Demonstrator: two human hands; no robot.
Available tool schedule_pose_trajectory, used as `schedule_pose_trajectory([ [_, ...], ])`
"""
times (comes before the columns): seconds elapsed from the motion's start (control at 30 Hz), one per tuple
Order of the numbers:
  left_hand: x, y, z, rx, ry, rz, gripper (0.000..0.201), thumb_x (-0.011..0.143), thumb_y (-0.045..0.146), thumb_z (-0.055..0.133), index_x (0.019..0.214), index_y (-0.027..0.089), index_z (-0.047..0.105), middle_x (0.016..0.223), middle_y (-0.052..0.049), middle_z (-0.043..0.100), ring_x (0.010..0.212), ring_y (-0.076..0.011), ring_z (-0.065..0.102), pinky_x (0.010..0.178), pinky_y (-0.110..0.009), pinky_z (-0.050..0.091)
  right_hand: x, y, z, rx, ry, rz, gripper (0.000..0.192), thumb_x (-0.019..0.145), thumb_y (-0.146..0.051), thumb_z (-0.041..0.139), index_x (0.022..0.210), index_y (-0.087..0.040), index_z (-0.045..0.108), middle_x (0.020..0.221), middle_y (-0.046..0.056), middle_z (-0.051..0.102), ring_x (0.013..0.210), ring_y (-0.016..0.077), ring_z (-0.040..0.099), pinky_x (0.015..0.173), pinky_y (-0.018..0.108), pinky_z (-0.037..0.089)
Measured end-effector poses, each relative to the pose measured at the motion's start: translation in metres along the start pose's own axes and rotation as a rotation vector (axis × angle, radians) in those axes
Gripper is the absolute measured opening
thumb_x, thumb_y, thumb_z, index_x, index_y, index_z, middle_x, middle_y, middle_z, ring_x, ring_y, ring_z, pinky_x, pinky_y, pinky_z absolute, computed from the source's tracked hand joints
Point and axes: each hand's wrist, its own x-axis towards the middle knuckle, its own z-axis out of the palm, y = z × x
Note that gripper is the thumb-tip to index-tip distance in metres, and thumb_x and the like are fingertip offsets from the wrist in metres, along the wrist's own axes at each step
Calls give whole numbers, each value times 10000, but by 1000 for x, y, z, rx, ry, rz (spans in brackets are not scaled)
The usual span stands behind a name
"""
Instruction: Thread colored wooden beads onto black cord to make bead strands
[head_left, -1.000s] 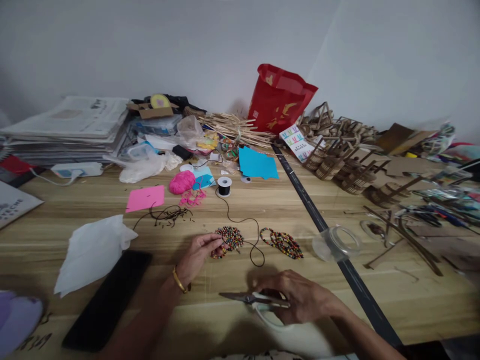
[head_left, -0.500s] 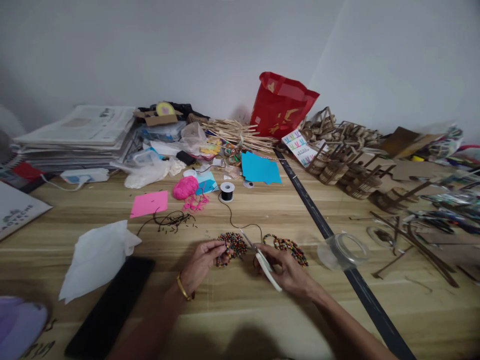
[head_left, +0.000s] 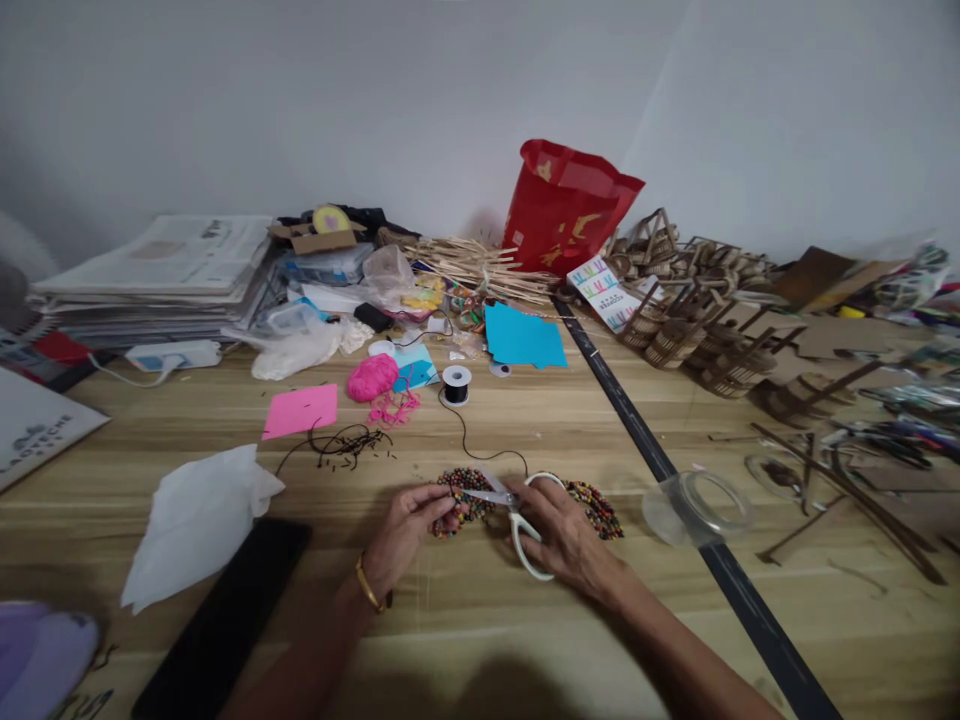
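Note:
White-handled scissors [head_left: 500,493] sit in my right hand [head_left: 566,530], which is closed through their loops. Their blades are spread, and one tip points at the fingertips of my left hand [head_left: 409,520]. Those fingers pinch part of a string of multicoloured beads [head_left: 472,508] lying coiled on the table. A second coil of beads [head_left: 596,508] rests behind and right of my right hand. Black cord runs from a spool [head_left: 456,386] to near the scissors; its end is hidden there.
Black cord snippets [head_left: 349,445], pink yarn [head_left: 373,378] and blue cards [head_left: 525,335] lie farther back. A black slab [head_left: 225,610] and white tissue [head_left: 195,520] are on the left. At right stand a clear plastic tub [head_left: 697,508] and several small woven baskets [head_left: 671,340].
The scissors have turned from nearly closed to spread blades, swinging left toward my left fingertips. My right hand has moved its fingers into the loops. My left hand keeps its pinch on the beads.

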Motion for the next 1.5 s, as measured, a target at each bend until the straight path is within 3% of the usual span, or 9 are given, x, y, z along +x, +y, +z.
schedule_pose_trajectory([
  [0.3,0,-1,1,-41,30,10,303,578,270,780,818,101,705,716,-73,715,558,-120,602,574,-242,467,-6,10,5,-135,4,-59,461,823,-240,553,1270,-208,444,1034,115,543,907,225,526,803,368,479],
  [0.67,1,-4,4,51,38,13,299,584,269,765,830,110,707,630,-43,683,537,-118,584,576,-248,460,-7,0,2,-143,-69,-98,462,854,-272,519,1298,-193,421,1038,111,561,926,220,518,814,345,454],
  [1.13,-5,-3,16,220,-47,3,229,623,274,712,786,113,700,622,-41,677,548,-125,561,564,-236,416,-8,-9,-1,-216,-153,-104,503,864,-308,518,1336,-210,372,1005,87,575,903,199,539,743,288,450],
  [1.5,-3,-6,11,280,-103,37,142,659,233,685,763,140,709,618,-33,676,545,-131,554,547,-231,389,-10,-9,0,-250,-129,-129,469,876,-303,492,1323,-197,396,963,94,578,876,200,542,708,281,448],
])
